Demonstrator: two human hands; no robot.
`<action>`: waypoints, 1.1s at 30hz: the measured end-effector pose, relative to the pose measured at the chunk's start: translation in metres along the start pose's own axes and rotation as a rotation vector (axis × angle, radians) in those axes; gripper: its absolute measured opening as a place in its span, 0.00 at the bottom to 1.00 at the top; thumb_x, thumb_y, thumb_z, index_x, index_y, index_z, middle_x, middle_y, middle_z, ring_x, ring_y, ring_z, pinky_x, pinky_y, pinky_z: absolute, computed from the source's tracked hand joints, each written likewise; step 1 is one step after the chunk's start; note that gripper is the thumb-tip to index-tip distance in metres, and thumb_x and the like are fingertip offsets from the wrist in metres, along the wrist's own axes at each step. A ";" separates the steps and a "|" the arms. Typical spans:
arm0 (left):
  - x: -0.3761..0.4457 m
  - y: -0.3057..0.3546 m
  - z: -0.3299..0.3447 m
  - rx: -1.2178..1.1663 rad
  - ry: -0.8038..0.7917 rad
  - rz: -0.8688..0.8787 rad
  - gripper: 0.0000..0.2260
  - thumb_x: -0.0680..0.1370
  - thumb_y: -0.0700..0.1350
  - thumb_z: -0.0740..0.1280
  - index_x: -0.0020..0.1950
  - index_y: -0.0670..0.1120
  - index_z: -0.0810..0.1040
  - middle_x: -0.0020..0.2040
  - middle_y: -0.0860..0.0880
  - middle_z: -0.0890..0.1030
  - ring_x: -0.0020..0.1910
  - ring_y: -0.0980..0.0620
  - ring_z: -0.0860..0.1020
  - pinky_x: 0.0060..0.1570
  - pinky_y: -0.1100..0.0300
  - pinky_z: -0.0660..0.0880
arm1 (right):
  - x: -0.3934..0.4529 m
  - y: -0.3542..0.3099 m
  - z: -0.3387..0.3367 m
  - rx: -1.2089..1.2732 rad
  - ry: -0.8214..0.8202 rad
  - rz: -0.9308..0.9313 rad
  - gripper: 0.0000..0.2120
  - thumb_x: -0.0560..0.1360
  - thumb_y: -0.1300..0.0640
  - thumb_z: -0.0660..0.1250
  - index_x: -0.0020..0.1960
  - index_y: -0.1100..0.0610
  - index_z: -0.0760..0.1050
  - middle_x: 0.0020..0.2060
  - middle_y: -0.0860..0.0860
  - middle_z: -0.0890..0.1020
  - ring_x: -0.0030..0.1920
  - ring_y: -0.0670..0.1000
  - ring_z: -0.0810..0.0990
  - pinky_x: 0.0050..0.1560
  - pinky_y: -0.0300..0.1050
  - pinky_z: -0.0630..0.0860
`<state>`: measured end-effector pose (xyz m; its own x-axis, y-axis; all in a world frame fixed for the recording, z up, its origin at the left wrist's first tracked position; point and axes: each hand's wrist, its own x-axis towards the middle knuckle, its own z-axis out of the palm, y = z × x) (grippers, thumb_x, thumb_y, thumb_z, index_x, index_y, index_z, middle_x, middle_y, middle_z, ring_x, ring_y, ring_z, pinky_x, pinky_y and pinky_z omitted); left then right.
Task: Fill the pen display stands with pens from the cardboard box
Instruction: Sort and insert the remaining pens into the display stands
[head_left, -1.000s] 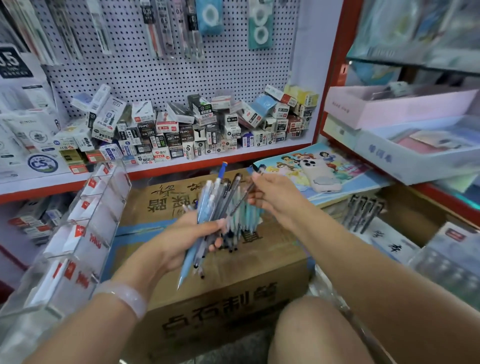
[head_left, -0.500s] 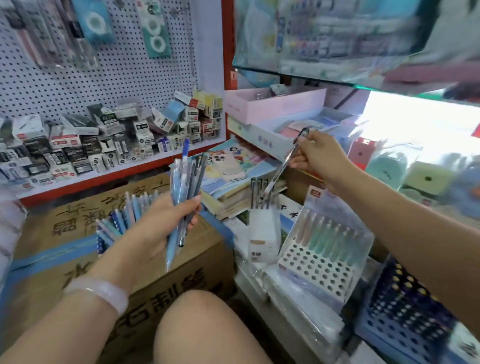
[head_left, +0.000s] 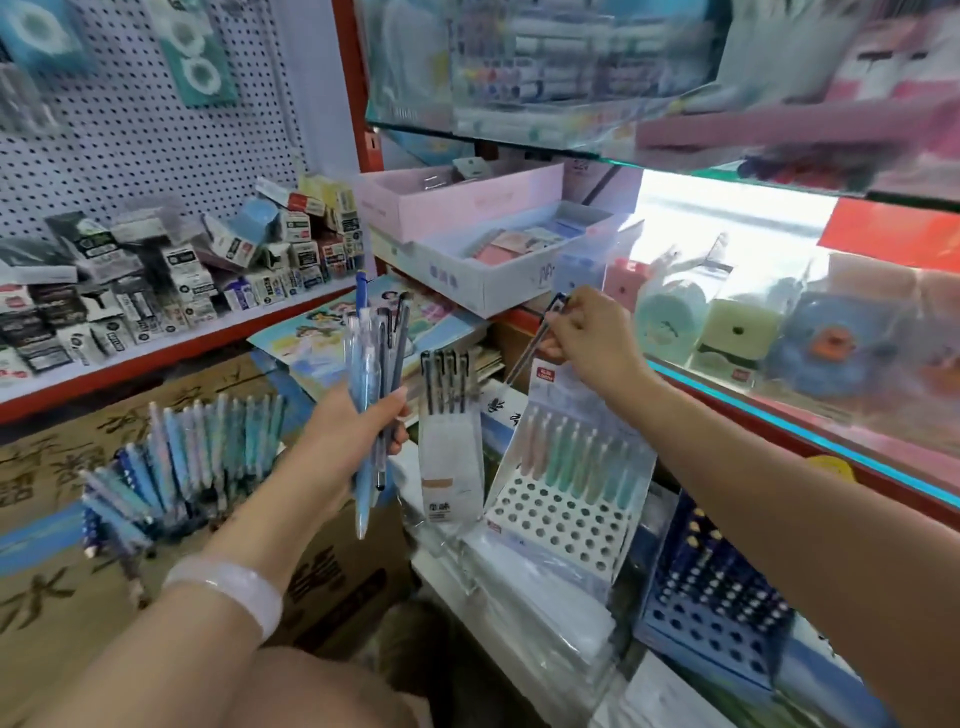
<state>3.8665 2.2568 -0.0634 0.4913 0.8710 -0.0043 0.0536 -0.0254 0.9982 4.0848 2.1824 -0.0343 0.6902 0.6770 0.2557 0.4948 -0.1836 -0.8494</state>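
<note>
The left hand (head_left: 347, 441) grips an upright bundle of blue and dark plastic pens (head_left: 375, 384) above the brown cardboard box (head_left: 62, 561). To its right, the right hand (head_left: 589, 340) pinches a single slim clear pen (head_left: 532, 347), tip slanting down over the white perforated display stand (head_left: 561, 525), whose back rows hold pastel pens. Between the hands stands a narrow clear holder of black pens (head_left: 448, 415).

Pen bundle (head_left: 375, 384) upright above cardboard box (head_left: 78, 519); slanted single pen (head_left: 535, 343) over white holed stand (head_left: 561, 514).
</note>
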 end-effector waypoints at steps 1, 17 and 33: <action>0.003 -0.003 -0.001 -0.004 0.013 0.001 0.03 0.78 0.39 0.63 0.45 0.42 0.72 0.34 0.45 0.75 0.28 0.51 0.73 0.27 0.61 0.73 | 0.002 -0.001 0.011 -0.038 -0.012 -0.034 0.04 0.77 0.61 0.62 0.48 0.61 0.73 0.41 0.60 0.83 0.41 0.59 0.83 0.48 0.60 0.79; 0.067 -0.043 -0.017 -0.062 0.104 -0.062 0.01 0.77 0.38 0.64 0.46 0.43 0.73 0.35 0.45 0.75 0.30 0.51 0.75 0.33 0.59 0.75 | 0.043 0.035 0.143 -0.382 -0.239 -0.229 0.07 0.80 0.57 0.57 0.50 0.62 0.68 0.43 0.63 0.79 0.44 0.63 0.77 0.40 0.52 0.73; 0.068 -0.063 -0.018 -0.053 0.041 -0.069 0.03 0.77 0.39 0.65 0.48 0.40 0.72 0.33 0.48 0.77 0.30 0.52 0.75 0.31 0.62 0.74 | 0.045 0.036 0.156 -0.472 -0.198 -0.204 0.13 0.78 0.51 0.62 0.51 0.62 0.75 0.43 0.60 0.82 0.45 0.60 0.80 0.44 0.50 0.77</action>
<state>3.8813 2.3263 -0.1258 0.4518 0.8892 -0.0719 0.0395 0.0606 0.9974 4.0511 2.3180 -0.1253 0.4654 0.8452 0.2627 0.8225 -0.3034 -0.4810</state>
